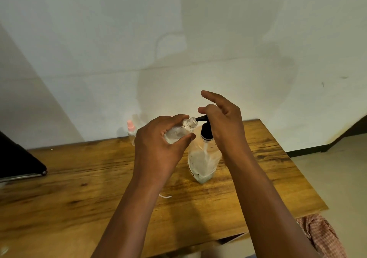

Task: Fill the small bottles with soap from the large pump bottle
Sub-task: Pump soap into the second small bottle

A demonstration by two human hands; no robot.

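over the wooden table (pixel 258 178) the left hand (pixel 156 148) grips the small bottle (pixel 179 131), tilted, its long axis running up to the right with the open mouth just at the pump bottle (pixel 204 158) spout. right hand (pixel 222 124) rests on the pump head, fingers loosely spread, gripping nothing. if the mouth drifts off the spout, soap probably lands on the table — narrow neck.

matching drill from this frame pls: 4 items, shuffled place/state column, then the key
Items:
1. small clear bottle
2. large pump bottle
3. pink-capped bottle
4. right hand

States:
A. stands on the table near the wall, behind the left hand
B. on the black pump head
C. uncapped, tilted, mouth at the pump spout
D. upright on the table, under the right hand

Pairs: 1-C, 2-D, 3-A, 4-B
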